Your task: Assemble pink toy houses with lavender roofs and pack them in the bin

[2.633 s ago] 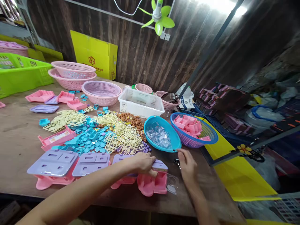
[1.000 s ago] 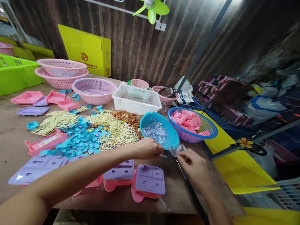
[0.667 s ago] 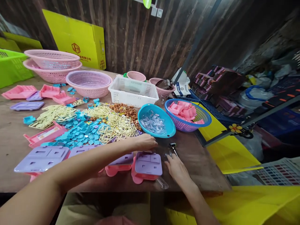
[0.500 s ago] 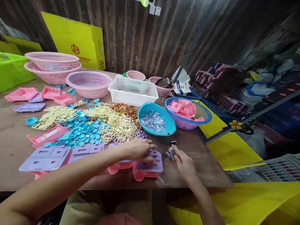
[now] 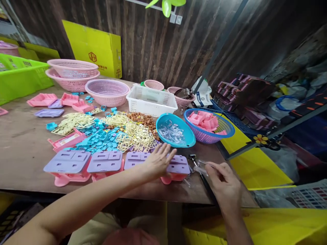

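**Two hands at a table of plastic toy parts**

A person sits at a wooden table [image 5: 22,143] and reaches forward with both bare arms. The left hand [image 5: 159,161] lies flat, fingers spread wide, palm down on a lilac lid [image 5: 178,164] that sits on a pink base near the table's front edge. Three more lilac-topped pink pieces [image 5: 106,161] stand in a row to the left of it.

The right hand [image 5: 224,182] is raised just off the table's right corner, its fingers pinched on a small clear part [image 5: 201,165]. The part is see-through and blurred, so its shape cannot be told. A small dark tool [image 5: 192,157] lies on the table between the two hands.

Just beyond the hands stands a teal bowl [image 5: 190,137] of clear parts, and beside it on the right a blue basket [image 5: 224,131] with pink pieces inside. Left of the bowl lie cream frames [image 5: 135,139], a heap of blue tiles [image 5: 99,141] and brown bits [image 5: 143,119]. Farther back are a white basket [image 5: 152,107], pink baskets [image 5: 107,93] and a yellow box [image 5: 93,54] against a dark plank wall.
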The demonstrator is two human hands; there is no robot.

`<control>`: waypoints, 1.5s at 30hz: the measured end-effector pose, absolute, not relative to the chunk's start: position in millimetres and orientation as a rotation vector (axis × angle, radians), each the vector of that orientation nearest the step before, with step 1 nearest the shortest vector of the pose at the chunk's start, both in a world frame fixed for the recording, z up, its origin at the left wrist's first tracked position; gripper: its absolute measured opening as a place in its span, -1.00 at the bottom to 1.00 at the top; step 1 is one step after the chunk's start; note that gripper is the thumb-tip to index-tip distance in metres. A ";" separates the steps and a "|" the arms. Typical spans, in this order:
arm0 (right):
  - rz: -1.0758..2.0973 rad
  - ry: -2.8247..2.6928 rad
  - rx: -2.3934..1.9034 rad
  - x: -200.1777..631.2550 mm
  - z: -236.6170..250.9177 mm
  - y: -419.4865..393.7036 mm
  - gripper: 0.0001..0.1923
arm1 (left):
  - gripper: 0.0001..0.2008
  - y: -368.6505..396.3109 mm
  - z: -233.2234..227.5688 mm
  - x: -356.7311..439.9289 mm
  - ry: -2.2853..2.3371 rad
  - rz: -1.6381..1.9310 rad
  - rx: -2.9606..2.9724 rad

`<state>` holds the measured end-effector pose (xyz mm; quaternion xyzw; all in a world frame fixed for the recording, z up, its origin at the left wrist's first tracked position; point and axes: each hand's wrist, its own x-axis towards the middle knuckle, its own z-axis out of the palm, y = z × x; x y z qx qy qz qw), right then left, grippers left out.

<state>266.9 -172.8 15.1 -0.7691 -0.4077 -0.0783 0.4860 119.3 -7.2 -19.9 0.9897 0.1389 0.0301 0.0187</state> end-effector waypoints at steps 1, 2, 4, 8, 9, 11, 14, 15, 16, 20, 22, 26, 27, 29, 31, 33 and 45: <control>-0.175 -1.009 -1.868 263.4 13.1 -175.2 -0.69 | -0.01 -2.7 -19.3 103.2 0.518 0.043 3.068; -0.105 -1.008 -1.871 258.1 9.3 -175.8 -0.69 | 0.00 1.4 -19.7 87.0 0.627 -0.017 3.057; 0.102 -0.981 -1.888 242.1 -2.6 -170.6 -0.68 | -0.05 9.0 -21.4 59.4 0.778 -0.094 3.025; 0.195 -1.087 -1.940 198.8 -29.1 -139.0 -0.67 | -0.29 27.5 -17.8 40.3 0.718 -0.110 2.953; 0.144 -1.152 -1.948 189.5 -33.7 -129.8 -0.66 | -0.35 33.1 -15.2 41.4 0.668 -0.134 2.907; 0.035 -1.279 -1.971 175.8 -40.3 -113.8 -0.63 | -0.44 44.1 -10.0 45.5 0.569 -0.195 2.798; -0.083 -1.406 -2.029 167.8 -46.1 -99.2 -0.60 | -0.50 56.0 -7.0 50.2 0.466 -0.226 2.702; -0.109 -1.430 -2.052 167.4 -47.7 -96.7 -0.60 | -0.50 58.4 -7.7 50.9 0.445 -0.221 2.693; -0.135 -1.447 -2.072 167.6 -49.3 -95.0 -0.60 | -0.49 60.2 -9.0 51.4 0.425 -0.212 2.687; -0.235 -1.468 -2.130 168.9 -53.6 -92.3 -0.61 | -0.50 64.5 -15.5 52.6 0.380 -0.187 2.650; -0.281 -1.491 -2.162 167.9 -54.2 -91.4 -0.61 | -0.51 66.0 -17.0 53.3 0.373 -0.179 2.628; -0.417 -1.557 -2.271 161.3 -54.5 -88.9 -0.63 | -0.52 67.4 -16.6 53.9 0.376 -0.186 2.610; -0.449 -1.565 -2.296 159.3 -55.1 -88.3 -0.64 | -0.51 67.4 -16.4 53.8 0.377 -0.195 2.601; -0.488 -1.570 -2.339 156.0 -57.2 -87.1 -0.64 | -0.50 67.0 -16.2 53.6 0.370 -0.203 2.581; -0.485 -1.576 -2.367 153.9 -59.6 -85.5 -0.65 | -0.50 66.8 -15.9 53.8 0.358 -0.190 2.577; -0.456 -1.593 -2.384 152.2 -61.1 -83.4 -0.64 | -0.52 66.9 -15.0 54.2 0.340 -0.182 2.581; -0.079 -1.505 -2.174 177.5 -31.4 -112.0 -0.61 | -0.41 35.8 -21.2 44.2 0.654 -0.058 2.794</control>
